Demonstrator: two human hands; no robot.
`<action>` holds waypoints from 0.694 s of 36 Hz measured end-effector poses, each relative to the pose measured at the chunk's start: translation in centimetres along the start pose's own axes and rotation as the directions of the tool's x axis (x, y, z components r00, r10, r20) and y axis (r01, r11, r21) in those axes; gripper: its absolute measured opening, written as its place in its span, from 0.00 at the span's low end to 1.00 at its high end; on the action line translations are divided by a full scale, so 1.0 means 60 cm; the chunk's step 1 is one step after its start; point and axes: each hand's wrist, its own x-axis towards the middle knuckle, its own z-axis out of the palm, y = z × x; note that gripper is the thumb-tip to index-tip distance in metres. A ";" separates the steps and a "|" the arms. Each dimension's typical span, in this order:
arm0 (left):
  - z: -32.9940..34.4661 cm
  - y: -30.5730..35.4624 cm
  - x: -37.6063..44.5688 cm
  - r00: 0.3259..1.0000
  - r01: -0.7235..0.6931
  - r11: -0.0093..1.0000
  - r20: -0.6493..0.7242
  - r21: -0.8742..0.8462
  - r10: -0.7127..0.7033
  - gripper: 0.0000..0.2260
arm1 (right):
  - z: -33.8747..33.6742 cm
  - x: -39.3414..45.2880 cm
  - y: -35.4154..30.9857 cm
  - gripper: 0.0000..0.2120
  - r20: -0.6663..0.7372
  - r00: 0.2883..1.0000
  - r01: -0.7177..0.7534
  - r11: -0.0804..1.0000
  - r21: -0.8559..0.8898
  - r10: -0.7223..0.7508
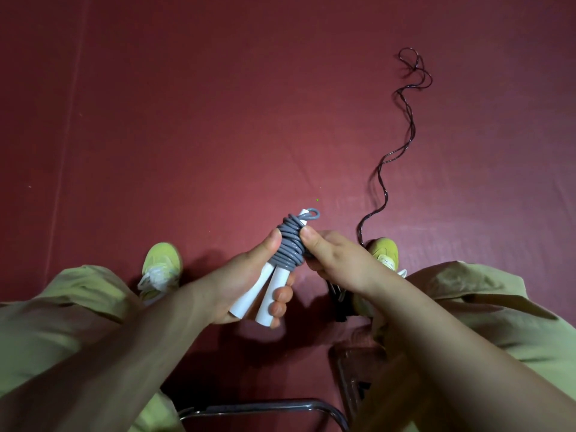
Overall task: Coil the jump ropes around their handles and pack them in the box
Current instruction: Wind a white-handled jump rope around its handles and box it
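A metal chair bar is curving along the bottom, nearest of all. Just past it, tan trouser legs are spreading out to both sides.

Between the knees, above the chair bar, the left hand is wrapping its fingers tight around two white handles. The handles are lying side by side and touching, tilted up and to the right. Its thumb is pressing on the grey rope, which is wound many times around the top part of the handles. A small grey loop is sticking out at the very top of the bundle.

The right hand is sitting just right of the bundle. Its thumb and fingers are pinching the grey coils from that side.

Under the right hand something dark is lying on the floor, but it is too hidden to tell what it is.

Two yellow shoes are resting on the red floor, one on each side of the bundle.

Farther away, a thin dark rope is wiggling across the floor, starting by the right shoe and ending in a loose tangle far beyond the bundle.
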 end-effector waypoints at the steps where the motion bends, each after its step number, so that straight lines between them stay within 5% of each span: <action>1: 0.000 0.001 0.001 1.000 0.007 0.997 0.019 -0.077 -0.005 0.31 | 0.001 0.000 0.001 0.23 -0.007 1.000 0.007 1.000 -0.009 -0.008; 8: -0.016 0.001 0.004 0.999 0.020 1.000 0.046 0.007 -0.020 0.43 | 0.001 -0.008 -0.006 0.21 -0.067 0.997 -0.036 0.988 -0.149 0.027; 15: -0.010 -0.007 0.011 0.994 0.025 0.998 -0.108 0.065 -0.018 0.34 | 0.002 -0.010 -0.003 0.27 -0.046 0.991 -0.131 0.952 -0.276 0.123; 20: -0.012 -0.006 0.008 0.996 0.033 0.999 -0.090 0.041 -0.029 0.32 | 0.001 -0.011 -0.004 0.21 -0.048 0.995 -0.091 0.967 -0.240 0.082; 25: -0.015 -0.010 0.010 0.981 -0.100 0.989 -0.158 0.105 0.116 0.30 | 0.002 -0.009 -0.003 0.19 -0.058 0.997 -0.064 0.984 -0.167 0.055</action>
